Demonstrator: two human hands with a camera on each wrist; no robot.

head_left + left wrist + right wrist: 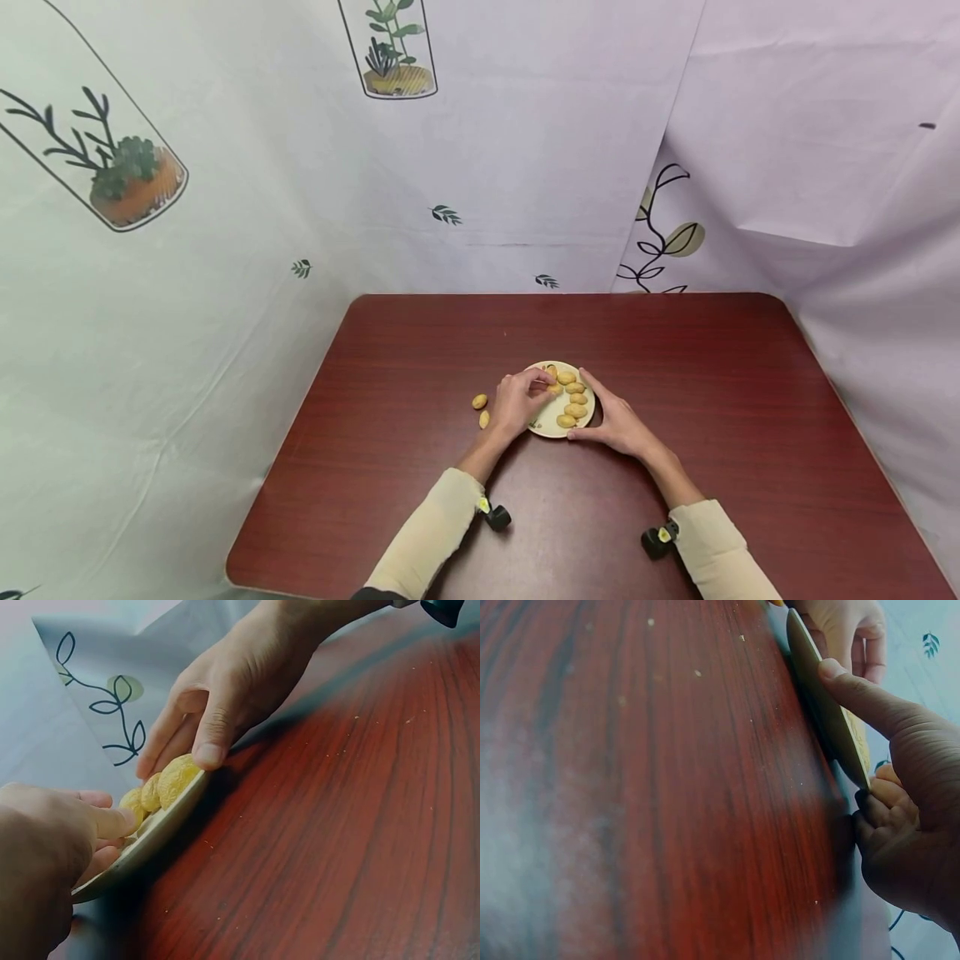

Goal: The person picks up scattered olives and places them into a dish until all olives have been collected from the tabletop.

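Note:
A round cream plate point(551, 423) with a small printed pattern bears several small yellow potato-like ovals point(576, 410) with wrinkled skins. They lie in a curve along its far and right side. Over the plate, my left hand point(517, 402) pinches one such oval point(554, 389) between thumb and fingers. My right hand point(621, 423) grips the plate's right rim, thumb at the near edge and fingers round the far side. In the left wrist view, the right thumb point(214, 735) presses on the rim beside the wrinkled ovals point(176, 782).
Left of the plate, two more yellow ovals point(480, 402) lie on the dark red wood-grain table point(405, 467). Pale crumbs point(697, 673) dot the tabletop. A white cloth backdrop point(510, 167) with printed plants hangs behind the table and along its sides.

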